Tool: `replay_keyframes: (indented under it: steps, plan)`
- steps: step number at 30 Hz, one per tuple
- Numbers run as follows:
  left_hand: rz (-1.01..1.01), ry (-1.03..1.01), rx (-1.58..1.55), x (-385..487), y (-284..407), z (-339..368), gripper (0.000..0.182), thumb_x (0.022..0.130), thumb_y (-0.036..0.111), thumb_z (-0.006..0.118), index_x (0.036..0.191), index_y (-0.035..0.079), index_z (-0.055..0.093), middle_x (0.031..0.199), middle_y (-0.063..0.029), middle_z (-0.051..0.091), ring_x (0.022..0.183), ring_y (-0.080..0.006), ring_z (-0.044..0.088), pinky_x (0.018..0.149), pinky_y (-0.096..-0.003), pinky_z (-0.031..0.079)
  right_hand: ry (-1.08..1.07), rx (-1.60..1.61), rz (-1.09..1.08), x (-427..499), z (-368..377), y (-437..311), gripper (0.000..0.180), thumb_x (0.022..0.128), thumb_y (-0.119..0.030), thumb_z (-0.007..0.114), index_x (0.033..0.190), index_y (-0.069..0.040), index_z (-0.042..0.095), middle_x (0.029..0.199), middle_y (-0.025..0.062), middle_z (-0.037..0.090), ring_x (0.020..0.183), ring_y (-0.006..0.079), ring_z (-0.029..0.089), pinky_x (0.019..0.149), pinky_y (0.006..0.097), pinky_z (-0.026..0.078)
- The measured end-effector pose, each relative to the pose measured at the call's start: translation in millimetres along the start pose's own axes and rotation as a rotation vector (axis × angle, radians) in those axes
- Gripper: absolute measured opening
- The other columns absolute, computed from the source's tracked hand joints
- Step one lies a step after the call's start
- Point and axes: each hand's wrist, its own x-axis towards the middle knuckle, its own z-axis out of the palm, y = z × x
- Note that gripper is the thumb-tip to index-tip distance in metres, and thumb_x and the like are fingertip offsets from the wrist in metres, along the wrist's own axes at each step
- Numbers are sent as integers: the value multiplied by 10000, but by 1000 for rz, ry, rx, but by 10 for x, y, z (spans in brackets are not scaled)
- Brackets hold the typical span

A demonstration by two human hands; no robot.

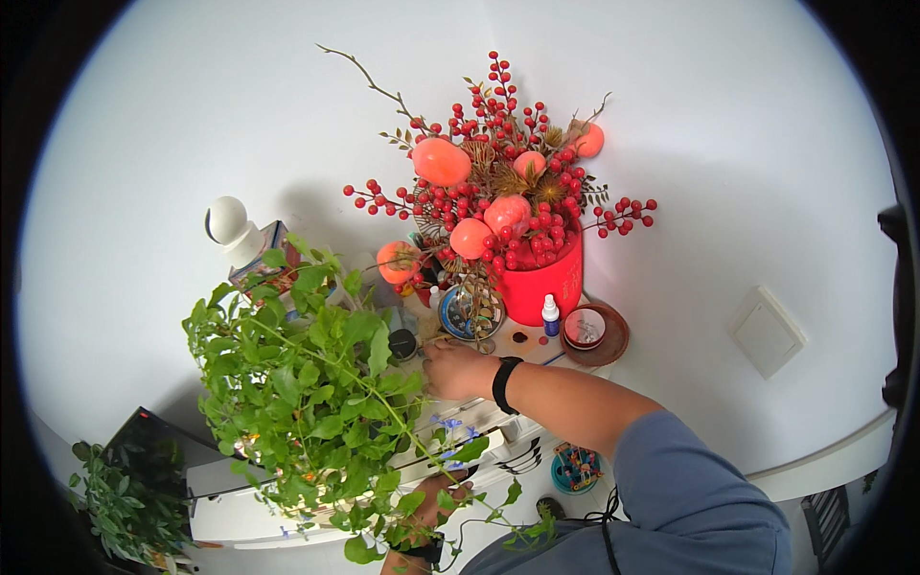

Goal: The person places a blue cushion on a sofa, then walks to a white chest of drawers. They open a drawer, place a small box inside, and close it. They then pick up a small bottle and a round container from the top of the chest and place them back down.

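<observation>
On the cabinet top, my right hand point(456, 369) reaches in beside a small dark round-lidded container point(402, 344), its fingertips partly hidden. Just beyond it stands a round dial with a blue rim point(471, 313). My left hand point(440, 496) is lower, near the front of the drawers point(483, 454), largely covered by the leaves of a green potted plant point(316, 388). What either hand holds, if anything, cannot be made out. Behind my right hand is a red pot point(544, 280) of artificial red berries and orange fruits.
A small spray bottle point(550, 316) and a brown dish point(617, 335) with a round cup point(584, 328) stand right of the dial. A white camera point(233, 226) tops a box at the left. On the floor sits a teal basin point(575, 468). A switch plate point(767, 331) is on the wall.
</observation>
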Motion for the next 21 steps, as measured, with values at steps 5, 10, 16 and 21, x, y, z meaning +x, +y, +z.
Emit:
replay_keyframes:
  steps: [5,10,16,21]
  plan:
    - [-28,-5,147,-39,48,-2,507,987,458,746,1335,91,747,1346,-183,728,1321,-344,640,1152,-430,458,-113,53,79,38,-114,-20,524,917,-438,677,1199,-3,746,1313,205,631,1290,382,559,1079,484,495]
    - [89,7,523,-62,205,-11,490,990,454,741,1341,111,747,1350,-172,726,1323,-353,633,1149,-445,462,-42,65,-52,-359,-327,-43,503,917,-413,692,1182,14,713,1227,210,664,1215,394,615,1058,483,501]
    - [247,69,745,-48,273,25,412,980,404,752,1300,146,769,1330,-171,727,1280,-365,649,1121,-475,486,5,193,83,-1317,-846,-117,423,950,-395,696,1090,4,702,1103,215,705,1089,399,670,965,498,531]
    - [298,135,703,-170,402,70,326,972,332,769,1232,137,787,1261,-166,748,1222,-359,681,1039,-469,544,265,366,53,-1641,-1046,-201,340,952,-286,717,1118,9,692,1092,191,700,1053,399,657,924,496,529]
